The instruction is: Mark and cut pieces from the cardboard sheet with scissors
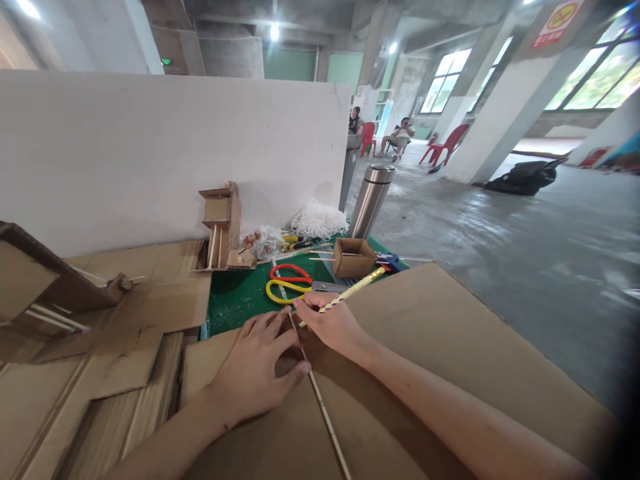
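Observation:
A large flat cardboard sheet (pixel 425 320) lies before me, with a long thin wooden stick (pixel 323 407) running across it. My left hand (pixel 260 367) holds the stick down against the sheet, thumb and fingers along its sides. In my right hand (pixel 333 327) is a yellow patterned pencil (pixel 355 290), tilted, its lower end close to the stick near my left fingertips. Just beyond my hands lie scissors (pixel 287 290) with red and yellow handles; the right hand is close to their blades.
On the green tabletop (pixel 230 300) are a small cardboard box (pixel 354 258), a steel thermos (pixel 371 200) and a heap of white string (pixel 320 220). Cardboard constructions (pixel 220 227) and cut pieces occupy the left. A white panel (pixel 175 153) rises behind. People sit far off.

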Motion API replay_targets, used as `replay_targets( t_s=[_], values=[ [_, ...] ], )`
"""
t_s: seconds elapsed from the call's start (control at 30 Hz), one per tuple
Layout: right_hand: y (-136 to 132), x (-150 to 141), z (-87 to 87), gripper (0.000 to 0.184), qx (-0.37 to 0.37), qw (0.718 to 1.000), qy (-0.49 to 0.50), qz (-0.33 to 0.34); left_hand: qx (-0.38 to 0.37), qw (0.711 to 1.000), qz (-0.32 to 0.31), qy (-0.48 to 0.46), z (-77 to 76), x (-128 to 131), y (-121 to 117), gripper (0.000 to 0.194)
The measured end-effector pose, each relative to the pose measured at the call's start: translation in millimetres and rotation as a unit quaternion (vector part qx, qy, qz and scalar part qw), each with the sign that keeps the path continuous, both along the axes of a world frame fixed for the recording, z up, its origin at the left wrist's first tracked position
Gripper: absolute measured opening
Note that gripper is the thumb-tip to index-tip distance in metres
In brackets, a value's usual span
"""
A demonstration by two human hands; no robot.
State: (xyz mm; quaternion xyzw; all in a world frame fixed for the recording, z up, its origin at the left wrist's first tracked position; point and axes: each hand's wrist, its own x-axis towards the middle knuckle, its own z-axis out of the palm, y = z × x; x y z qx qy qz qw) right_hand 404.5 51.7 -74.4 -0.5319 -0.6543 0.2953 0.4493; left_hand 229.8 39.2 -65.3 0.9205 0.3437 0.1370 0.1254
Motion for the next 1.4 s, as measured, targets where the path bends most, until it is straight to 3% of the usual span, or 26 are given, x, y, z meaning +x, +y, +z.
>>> replay_targets(
  t_s=[0.2, 0.37, 0.57, 0.73, 0.83, 1.0, 1.2, 1.4],
  values=[
    [0.0, 0.7, -1.1, 0.038, -0.005, 1.0, -0.005, 0.016, 0.0, 1.0, -0.003, 0.001, -1.1, 1.2, 1.0, 0.017],
    [-0.7, 1.4, 0.7, 0.039, 0.003, 1.0, -0.011, -0.012, -0.002, 1.0, 0.002, 0.01, -0.6, 2.0, 2.0, 0.017],
    [-1.4, 0.9, -0.2, 0.038, -0.009, 0.999, -0.009, 0.035, -0.002, 1.0, 0.0, 0.005, 0.6, 2.7, 1.8, 0.019],
    [0.3, 0.4, -1.1, 0.038, 0.0, 1.0, 0.0, 0.004, -0.005, 1.0, 0.002, 0.016, -0.8, 2.1, 1.1, 0.017],
    [0.2, 0.9, -0.6, 0.038, -0.002, 1.0, 0.001, 0.019, 0.0, 1.0, 0.003, 0.013, -0.8, 1.6, 1.2, 0.019],
    [-0.6, 1.5, -1.0, 0.038, -0.007, 0.999, -0.002, 0.036, -0.004, 1.0, 0.019, -0.004, -0.1, 2.7, 1.4, 0.032],
    [-0.1, 1.1, -0.5, 0.038, -0.008, 0.999, -0.004, 0.037, -0.003, 0.997, 0.081, -0.013, -4.2, 3.7, 2.4, 0.068],
    [-2.2, 1.5, 1.1, 0.038, -0.012, 0.999, -0.007, 0.041, 0.008, 0.997, 0.07, -0.019, -5.8, 2.0, 2.4, 0.069]
  ],
)
